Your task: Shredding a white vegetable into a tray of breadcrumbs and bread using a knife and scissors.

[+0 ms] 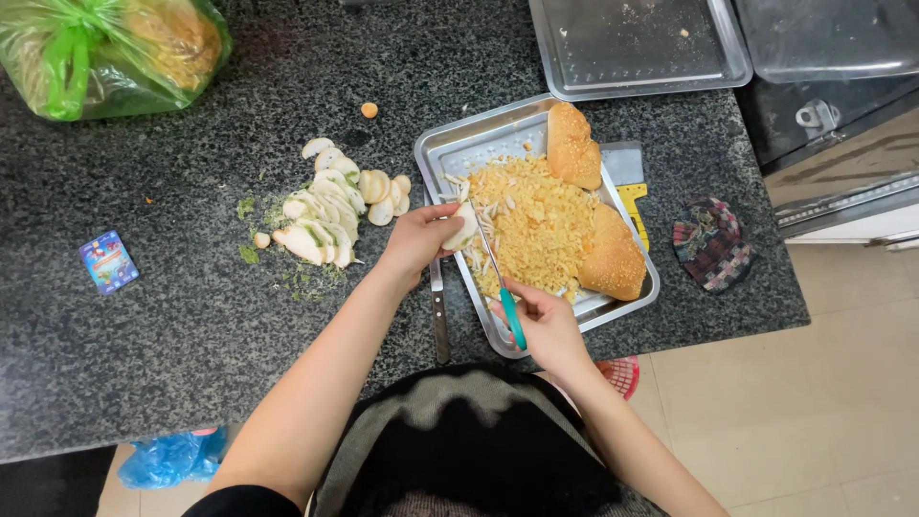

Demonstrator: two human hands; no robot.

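Observation:
My left hand [418, 241] holds a pale vegetable piece [462, 230] over the left side of a metal tray [458, 153]. My right hand [548, 324] grips a teal-handled peeler [502, 287] whose blade reaches up to that piece. The tray carries a heap of yellow shredded food [536, 225] and two bread rolls, one at the top [572, 146] and one at the right [613, 257]. Thin white shavings lie at the heap's left edge.
Sliced white vegetable pieces [330, 206] lie left of the tray on the dark granite counter [191, 316]. A knife [439, 316] lies beside the tray. A green plastic bag [105, 53] sits far left, a second tray [637, 48] at the back, and a patterned cloth pad [710, 244] at right.

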